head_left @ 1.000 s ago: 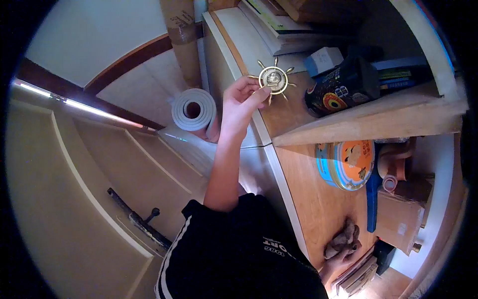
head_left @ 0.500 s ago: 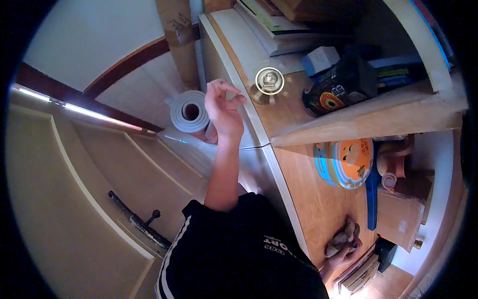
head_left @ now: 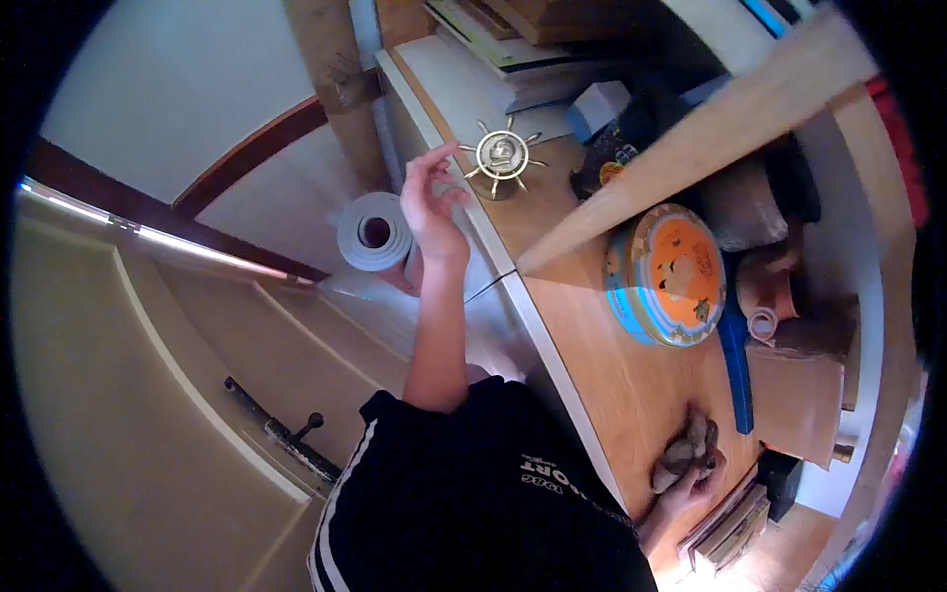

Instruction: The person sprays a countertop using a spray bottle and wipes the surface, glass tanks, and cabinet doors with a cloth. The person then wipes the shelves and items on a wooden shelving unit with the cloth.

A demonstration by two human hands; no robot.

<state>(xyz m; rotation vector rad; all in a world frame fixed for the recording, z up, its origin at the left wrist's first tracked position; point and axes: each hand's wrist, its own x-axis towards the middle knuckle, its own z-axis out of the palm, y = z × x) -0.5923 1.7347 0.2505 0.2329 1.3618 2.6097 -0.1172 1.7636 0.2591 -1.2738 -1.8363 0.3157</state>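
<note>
A brass-coloured ship's wheel ornament (head_left: 502,155) with spokes and a round centre stands on the upper wooden shelf. Beside it my left hand (head_left: 434,202) is raised, holding nothing, its fingers apart and partly curled. The index fingertip reaches a spoke's end; whether they touch I cannot tell. At the lower right, my right hand (head_left: 693,485) has its fingers closed on a crumpled grey-brown cloth (head_left: 683,454), resting on the lower wooden surface (head_left: 582,365).
A round orange-and-blue tin (head_left: 681,276) stands on the lower shelf beside a long blue object (head_left: 735,370) and a cardboard box (head_left: 794,400). Books (head_left: 725,533) lie near my right hand. A wooden shelf board (head_left: 691,148) juts across. At left are a rolled mat (head_left: 373,237) and a door bolt (head_left: 286,434).
The ornament's spokes, blurred out before, now show clearly. My left index finger has straightened toward them. The view has shifted slightly, and my right hand stays on the cloth.
</note>
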